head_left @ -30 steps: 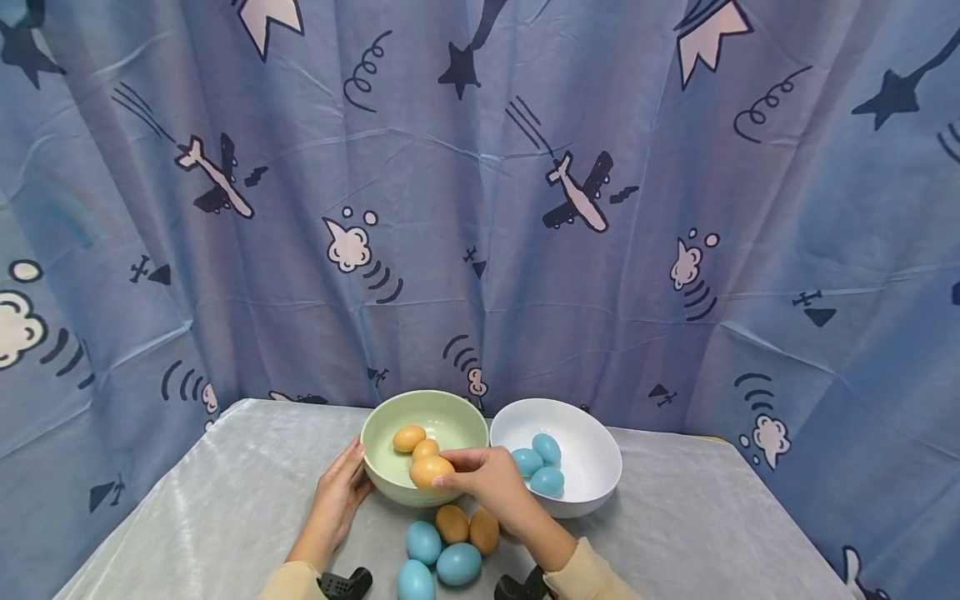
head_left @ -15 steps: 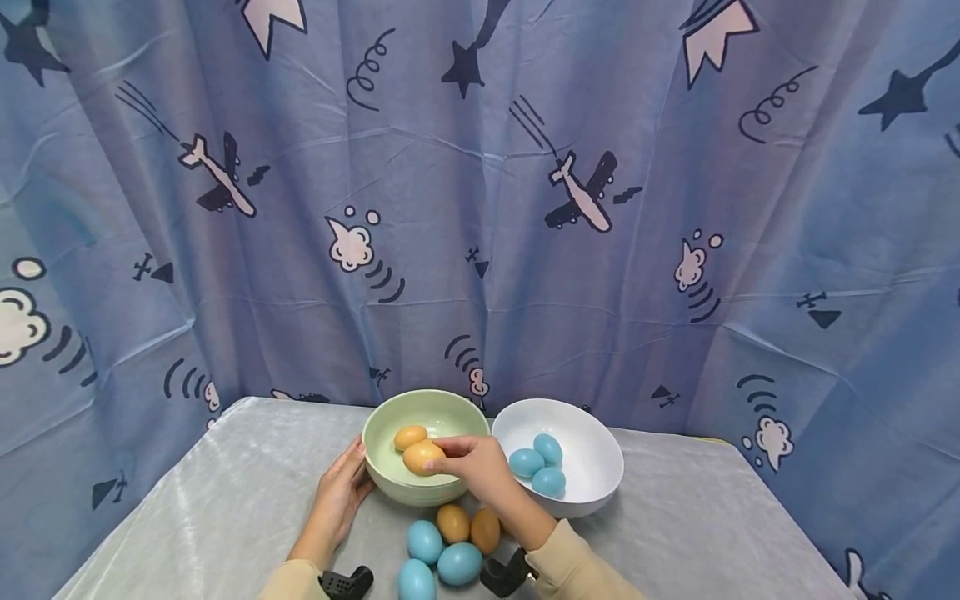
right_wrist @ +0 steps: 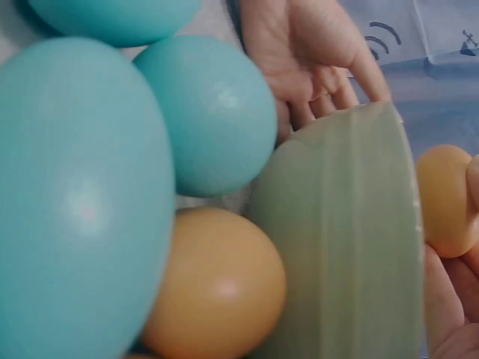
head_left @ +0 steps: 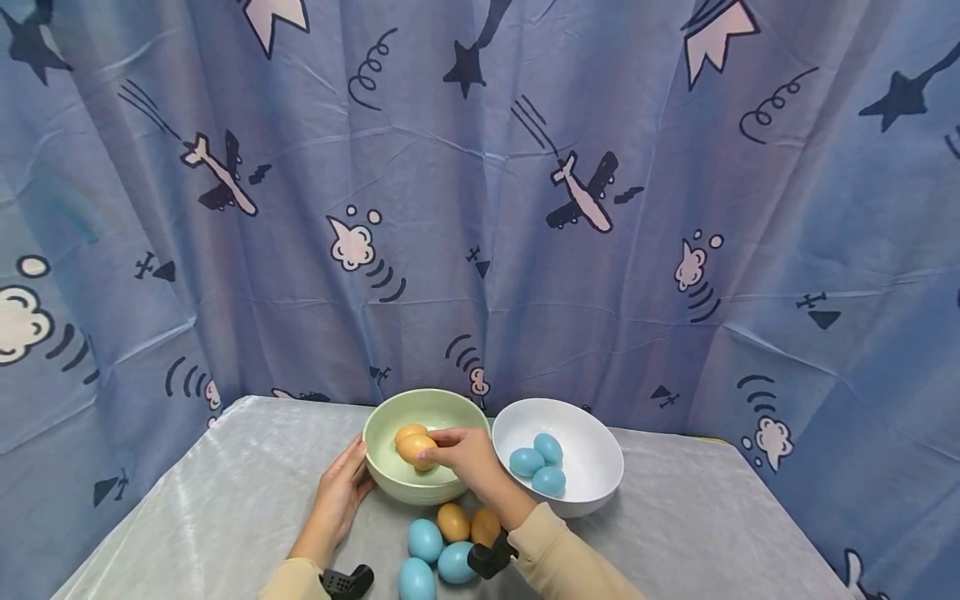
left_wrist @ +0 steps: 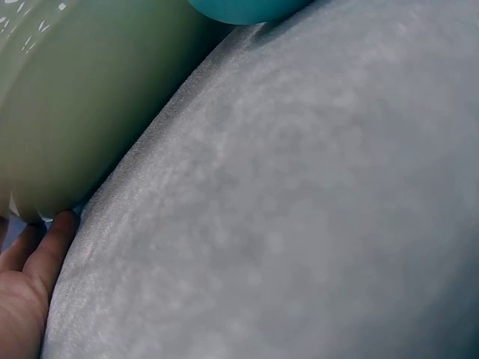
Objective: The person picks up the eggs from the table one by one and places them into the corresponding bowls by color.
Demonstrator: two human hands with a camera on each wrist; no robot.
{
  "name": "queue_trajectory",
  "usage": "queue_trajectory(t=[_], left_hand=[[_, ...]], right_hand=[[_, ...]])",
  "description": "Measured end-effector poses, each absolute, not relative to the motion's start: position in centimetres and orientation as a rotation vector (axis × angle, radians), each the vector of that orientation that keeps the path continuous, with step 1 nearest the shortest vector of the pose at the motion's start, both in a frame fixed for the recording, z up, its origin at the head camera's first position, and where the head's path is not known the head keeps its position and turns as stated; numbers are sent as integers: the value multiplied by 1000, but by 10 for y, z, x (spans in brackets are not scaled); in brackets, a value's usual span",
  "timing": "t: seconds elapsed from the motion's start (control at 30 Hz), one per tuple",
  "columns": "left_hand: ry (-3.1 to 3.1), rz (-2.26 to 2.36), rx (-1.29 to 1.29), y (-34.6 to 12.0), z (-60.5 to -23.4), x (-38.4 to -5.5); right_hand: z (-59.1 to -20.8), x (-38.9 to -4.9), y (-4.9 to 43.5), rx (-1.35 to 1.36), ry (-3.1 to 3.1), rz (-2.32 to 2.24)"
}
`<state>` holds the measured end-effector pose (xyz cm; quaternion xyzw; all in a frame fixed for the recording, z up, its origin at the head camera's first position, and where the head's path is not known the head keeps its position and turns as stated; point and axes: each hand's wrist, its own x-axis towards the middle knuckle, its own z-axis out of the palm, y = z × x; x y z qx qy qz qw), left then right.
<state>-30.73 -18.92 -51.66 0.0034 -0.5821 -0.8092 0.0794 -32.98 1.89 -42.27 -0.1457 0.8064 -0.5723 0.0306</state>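
Over the inside of a pale green bowl, my right hand pinches an orange egg between thumb and fingers. More orange egg shows in the bowl just behind and below it. My left hand holds the bowl's left side, one digit at the rim and the other fingers lower on the outer wall. The left wrist view shows left fingers at the bowl's underside. In the right wrist view, the held egg appears past the bowl's rim.
A white bowl with several blue eggs stands beside the green one. In front of the green bowl lie orange eggs and several blue eggs on the grey cloth. A patterned curtain hangs behind.
My right hand has carried the orange egg from the bowl's front rim inward, up and slightly left. The left hand keeps its place on the bowl.
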Motion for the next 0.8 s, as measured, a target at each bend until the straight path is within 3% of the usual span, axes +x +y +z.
queue_trajectory(t=[0.8], left_hand=[[-1766,-2455,116,-187,-512,-308]], right_hand=[[-438,-351,-12,-497,2780,-1535]])
